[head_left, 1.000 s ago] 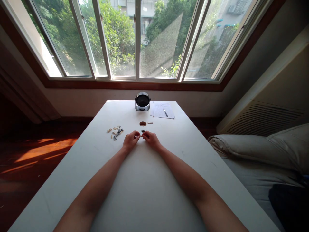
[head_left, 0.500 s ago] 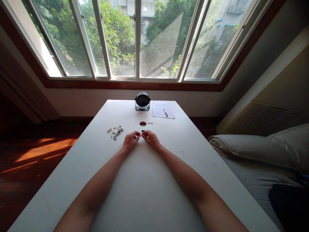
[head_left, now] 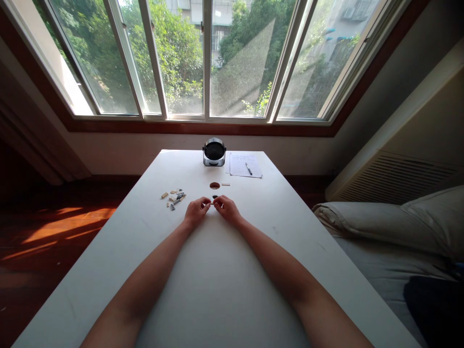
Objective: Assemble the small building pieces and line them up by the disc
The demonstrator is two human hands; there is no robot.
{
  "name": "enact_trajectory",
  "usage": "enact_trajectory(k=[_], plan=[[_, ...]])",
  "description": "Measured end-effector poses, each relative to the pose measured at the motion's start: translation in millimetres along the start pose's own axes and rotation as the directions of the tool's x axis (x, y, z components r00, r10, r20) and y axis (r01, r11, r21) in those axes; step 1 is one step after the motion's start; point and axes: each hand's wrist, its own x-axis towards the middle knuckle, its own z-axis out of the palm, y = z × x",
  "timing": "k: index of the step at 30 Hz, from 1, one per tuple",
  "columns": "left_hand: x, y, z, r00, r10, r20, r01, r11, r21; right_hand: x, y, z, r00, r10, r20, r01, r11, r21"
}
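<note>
My left hand (head_left: pixel 197 210) and my right hand (head_left: pixel 226 209) meet near the middle of the white table, fingertips pinched close together. Between them is a small pale piece, mostly covered by the fingers and too small to name. Just beyond the fingertips shows a small dark piece (head_left: pixel 215 196); whether it joins the pale one I cannot tell. To the left of my left hand lies a loose pile of small building bricks (head_left: pixel 177 195) in tan, white and grey. A tan brick (head_left: pixel 164 195) sits at the pile's left edge. Past my right hand rests a narrow cream studded strip (head_left: pixel 225 184).
A round hole (head_left: pixel 214 185) is cut in the white table (head_left: pixel 224 280) beyond my hands. Farther back stand a round black device on a silver stand (head_left: pixel 213 152) and paper sheets (head_left: pixel 241 166) with a pen (head_left: pixel 248 168). A grey couch (head_left: pixel 384 227) borders the right side.
My fingers have shifted very slightly around the small piece, and the dark piece beyond them shows a little differently. Everything else stays in place.
</note>
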Motion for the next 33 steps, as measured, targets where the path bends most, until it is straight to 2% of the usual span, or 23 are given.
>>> enact_trajectory(k=[9,16,25,33], plan=[[0.4,-1.1,0.2,0.999,0.026,-0.022,-0.026,1.000,0.004,-0.9,1.0,-0.7,0.999,0.054,0.010,-0.054,0.999,-0.009],[-0.4,1.1,-1.2,1.000,0.004,-0.019,-0.004,1.000,0.026,-0.3,3.6,1.0,0.999,0.038,0.036,-0.037,0.999,-0.040],[-0.1,2.9,-2.1,1.000,-0.003,0.006,0.003,1.000,-0.009,-0.3,1.8,0.2,0.999,0.028,0.016,-0.027,0.999,-0.034],[0.1,1.9,-0.5,1.000,0.010,-0.021,-0.011,1.000,-0.009,0.0,2.3,-0.9,0.999,0.031,-0.010,-0.031,0.998,-0.046]])
